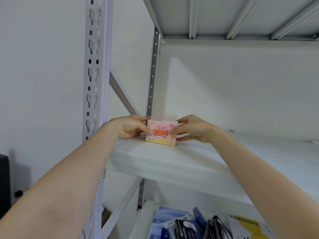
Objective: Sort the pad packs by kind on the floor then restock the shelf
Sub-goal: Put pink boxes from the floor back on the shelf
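Note:
A row of pink and yellow pad packs (pixel 161 133) stands upright at the left end of the white shelf board (pixel 189 163). Several identical packs line up behind the front one. My left hand (pixel 128 127) grips the row's left side, thumb over the front top corner. From the right, my right hand (pixel 193 129) holds the other side, fingers curled onto the front pack's face. The packs rest on the board between both hands.
The grey slotted upright (pixel 95 83) stands left of my left arm, with a diagonal brace behind it. On the shelf below lie blue and black packs (pixel 188 225) and a yellow-and-white pack (pixel 246 226). A dark object (pixel 4 183) sits at the far left.

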